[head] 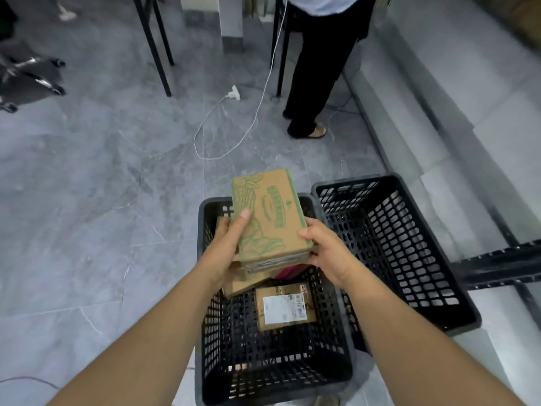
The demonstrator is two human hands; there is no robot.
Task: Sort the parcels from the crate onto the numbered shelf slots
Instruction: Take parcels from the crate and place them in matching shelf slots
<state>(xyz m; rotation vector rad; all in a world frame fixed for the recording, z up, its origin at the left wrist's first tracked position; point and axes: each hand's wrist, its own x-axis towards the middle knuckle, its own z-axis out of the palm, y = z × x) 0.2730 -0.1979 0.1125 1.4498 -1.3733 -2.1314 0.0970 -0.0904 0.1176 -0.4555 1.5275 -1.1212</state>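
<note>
Both my hands hold a brown cardboard parcel with green printing (270, 216) above a black plastic crate (210, 332). My left hand (227, 244) grips its left edge, thumb on top. Along the parcel's right edge my right hand (323, 249) is curled. Inside the crate lies a brown parcel with a white label (282, 307), another brown parcel (244, 281) partly hidden under my hands, and a pink item (288, 272) barely showing.
A second black crate (409, 244), with nothing in it, stands to the right. A dark metal shelf frame (497, 265) runs along the right. A person's legs (316, 68), table legs (155, 45) and a white cable with a socket (234, 93) lie ahead on the grey floor.
</note>
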